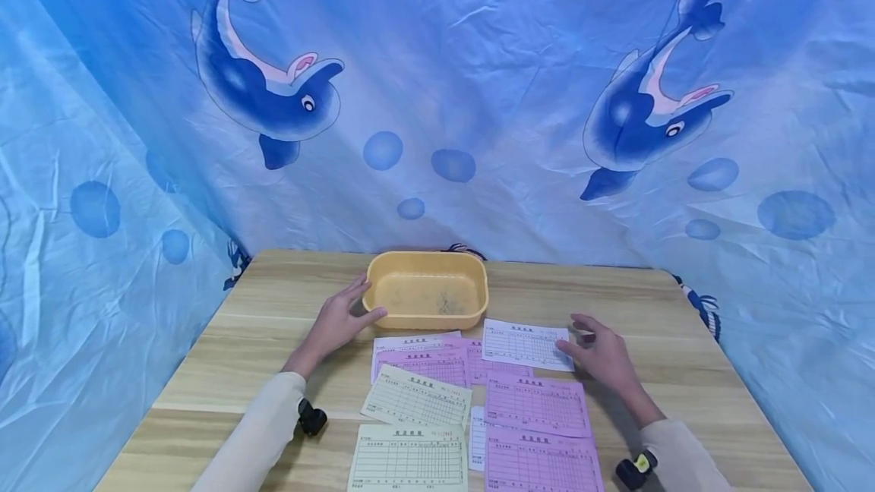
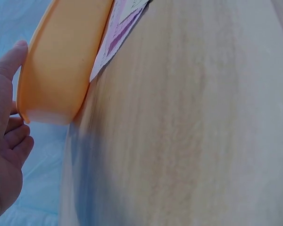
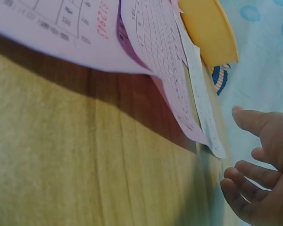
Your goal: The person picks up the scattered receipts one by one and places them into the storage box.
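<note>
A yellow plastic basin (image 1: 425,321) stands at the back of the table. My left hand (image 1: 339,323) holds its left end, the thumb at the front rim and the fingers around the outer side; in the left wrist view the thumb touches the basin wall (image 2: 61,61). My right hand (image 1: 604,354) hovers with loosely bent fingers by the right end of a white receipt slip (image 1: 522,344), holding nothing. In the right wrist view that white slip (image 3: 203,101) lies apart from the hand. Pink receipt slips (image 1: 536,405) and pale green receipt slips (image 1: 410,458) lie in front.
Wooden table (image 1: 225,340) boards show on both sides of the slips. A blue curtain (image 1: 506,97) with dolphins hangs close behind the table and along its sides. Several slips overlap, one pink slip (image 1: 424,364) partly under a green one. The basin's inside bottom has dark marks.
</note>
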